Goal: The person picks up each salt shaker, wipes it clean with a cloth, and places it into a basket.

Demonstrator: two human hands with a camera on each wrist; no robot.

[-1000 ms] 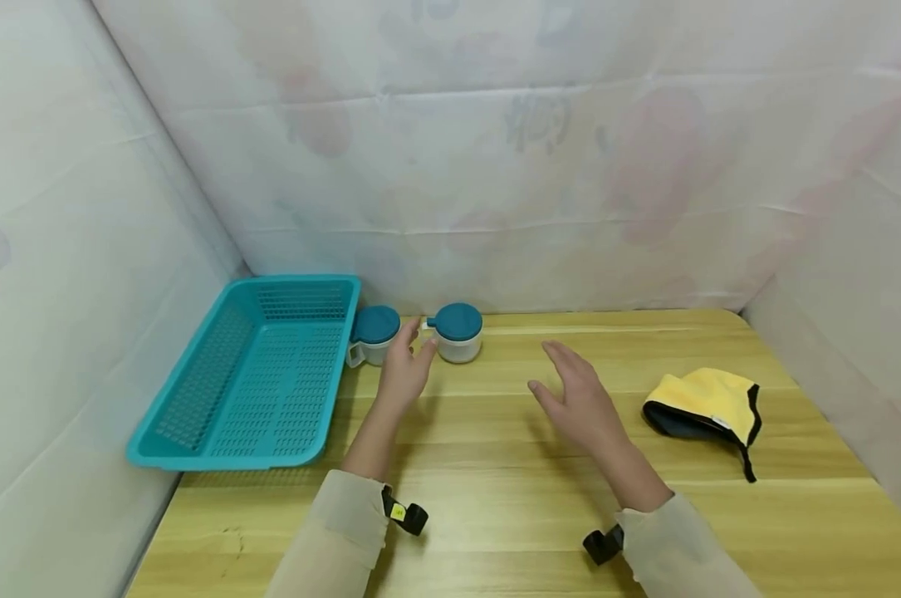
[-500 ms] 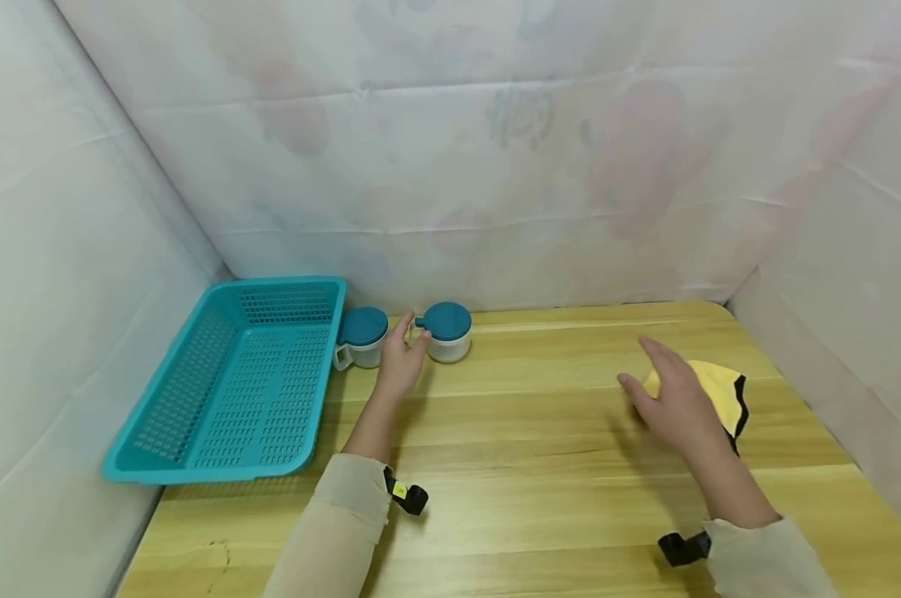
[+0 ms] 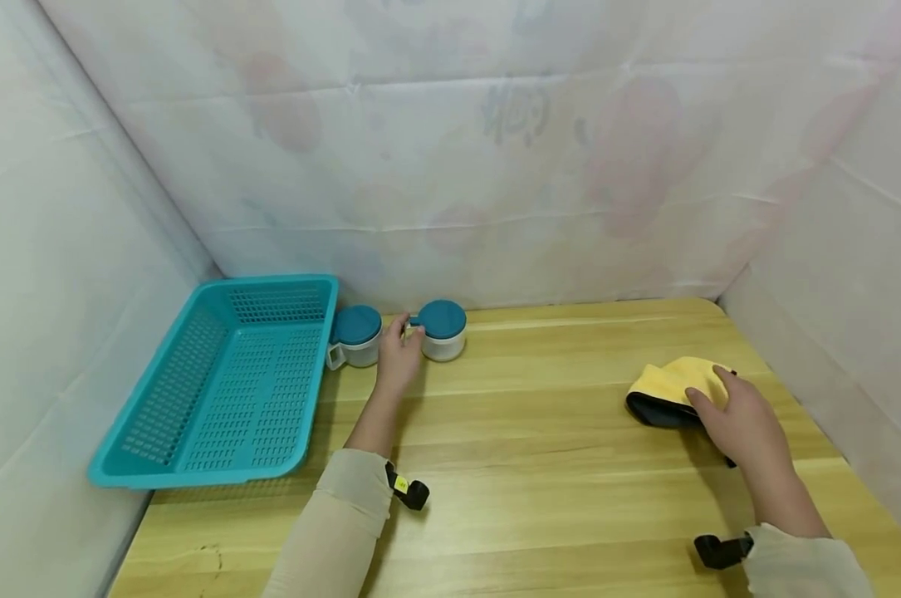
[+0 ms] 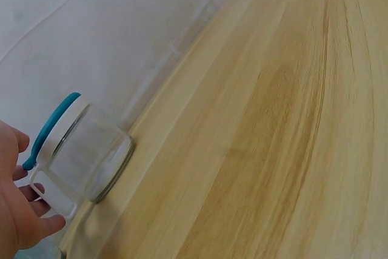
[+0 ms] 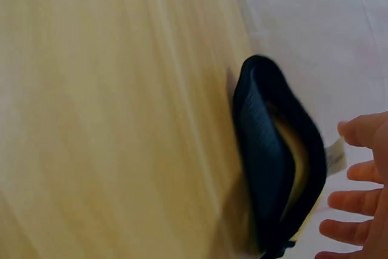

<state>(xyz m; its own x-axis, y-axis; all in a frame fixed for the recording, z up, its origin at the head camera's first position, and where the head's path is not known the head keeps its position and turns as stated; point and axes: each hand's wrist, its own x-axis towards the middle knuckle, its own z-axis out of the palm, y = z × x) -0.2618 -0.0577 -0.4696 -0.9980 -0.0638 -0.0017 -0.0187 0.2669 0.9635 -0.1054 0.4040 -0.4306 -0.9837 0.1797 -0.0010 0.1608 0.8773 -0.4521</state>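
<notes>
My left hand is at the white handle of a clear lidded jar, which stands upright with a blue lid. Thumb and fingers lie loosely on either side of that handle, with a gap between them. A second such jar stands left of this hand, close to the basket. My right hand reaches over a crumpled yellow cloth with a dark underside and black edging. In the right wrist view its fingers are spread beside the cloth's dark folded edge and small tag.
A turquoise plastic basket with slotted walls stands at the left of the wooden table. Pale fabric walls rise behind the table and along both sides.
My right hand has moved right from mid-table to the yellow cloth. My left hand stays by the jar handle. The view has shifted slightly right.
</notes>
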